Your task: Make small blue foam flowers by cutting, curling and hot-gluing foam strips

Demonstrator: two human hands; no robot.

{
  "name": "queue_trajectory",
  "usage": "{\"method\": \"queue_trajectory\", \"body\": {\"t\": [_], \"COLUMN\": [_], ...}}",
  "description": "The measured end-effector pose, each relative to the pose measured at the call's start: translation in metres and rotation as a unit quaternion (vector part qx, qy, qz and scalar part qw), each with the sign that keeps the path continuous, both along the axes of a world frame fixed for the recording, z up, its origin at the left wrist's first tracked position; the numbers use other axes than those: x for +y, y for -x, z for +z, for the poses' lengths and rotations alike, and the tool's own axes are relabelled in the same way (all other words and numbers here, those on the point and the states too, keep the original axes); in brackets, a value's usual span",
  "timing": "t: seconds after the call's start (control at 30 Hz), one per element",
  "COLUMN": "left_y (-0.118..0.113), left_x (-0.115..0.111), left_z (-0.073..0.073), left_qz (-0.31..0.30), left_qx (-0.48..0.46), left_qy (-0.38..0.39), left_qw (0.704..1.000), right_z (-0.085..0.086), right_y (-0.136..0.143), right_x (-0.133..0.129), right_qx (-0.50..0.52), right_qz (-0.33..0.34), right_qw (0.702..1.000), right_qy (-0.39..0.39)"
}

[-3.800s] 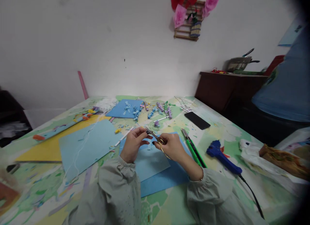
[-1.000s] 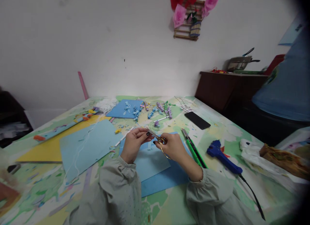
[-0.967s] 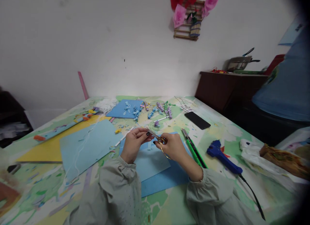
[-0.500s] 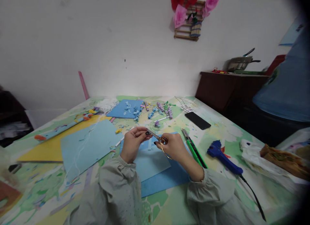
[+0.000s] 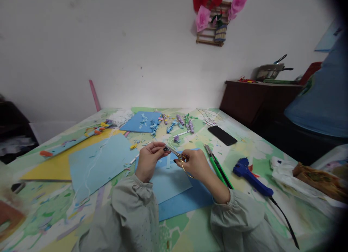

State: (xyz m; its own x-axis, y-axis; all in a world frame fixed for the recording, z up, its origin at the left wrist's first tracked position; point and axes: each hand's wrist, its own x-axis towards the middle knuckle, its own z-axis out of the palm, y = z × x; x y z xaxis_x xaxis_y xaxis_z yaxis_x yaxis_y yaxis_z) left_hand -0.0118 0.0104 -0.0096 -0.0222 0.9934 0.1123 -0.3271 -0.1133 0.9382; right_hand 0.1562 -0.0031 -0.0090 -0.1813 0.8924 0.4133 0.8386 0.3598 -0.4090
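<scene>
My right hand (image 5: pixel 193 163) is closed around the handles of a pair of scissors (image 5: pixel 174 151) with gold-coloured loops, one loop hanging below the fingers. The blades point left to my left hand (image 5: pixel 149 158), whose thumb and fingers pinch at the tips. What the left fingers hold is too small or hidden to make out. Both hands are above a light blue foam sheet (image 5: pixel 171 185), which lies on a darker blue sheet (image 5: pixel 187 205). A narrow pale strip (image 5: pixel 168 160) shows between the hands.
A green utility knife (image 5: pixel 219 167), a blue glue gun (image 5: pixel 252 177) and a black phone (image 5: pixel 222 135) lie to the right, with wrapped food (image 5: pixel 318 179) beyond. Curled foam pieces (image 5: pixel 171 126) are at the back. Light blue (image 5: pixel 103 165) and yellow sheets (image 5: pixel 46 169) lie left.
Both hands stay almost in place, with the scissors at the left fingertips. The whole view has shifted very slightly.
</scene>
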Motion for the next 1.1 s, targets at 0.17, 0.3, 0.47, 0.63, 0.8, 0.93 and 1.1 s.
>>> {"method": "queue_trajectory", "body": {"t": [0.17,0.3,0.47,0.63,0.8,0.93,1.1], "left_y": [0.001,-0.001,-0.006,-0.009,-0.01,-0.011,-0.013], "left_x": [0.001,-0.001,-0.005,-0.007,-0.007,-0.007,-0.009], "left_z": [-0.002,0.0,0.004,0.004,0.003,0.003,0.001], "left_qz": [-0.004,-0.02,-0.064,-0.105,-0.118,-0.116,-0.131], "left_qx": [0.01,0.033,0.082,0.101,0.112,0.11,0.13], "left_qy": [0.0,0.001,0.01,0.029,0.035,0.03,0.027], "left_qw": [1.0,0.999,0.994,0.989,0.986,0.987,0.982], "right_z": [-0.001,-0.001,-0.003,-0.008,-0.009,-0.007,-0.002], "right_y": [0.0,0.001,0.005,0.006,0.007,0.01,0.014], "right_x": [0.002,0.004,0.007,0.008,0.007,0.006,0.003], "right_qx": [0.005,0.09,0.252,0.277,0.293,0.388,0.516], "right_qz": [-0.01,-0.021,0.029,0.081,0.096,0.083,0.053], "right_qw": [1.0,0.996,0.965,0.954,0.947,0.903,0.825], "right_qy": [-0.001,0.001,0.061,0.082,0.091,0.163,0.223]}}
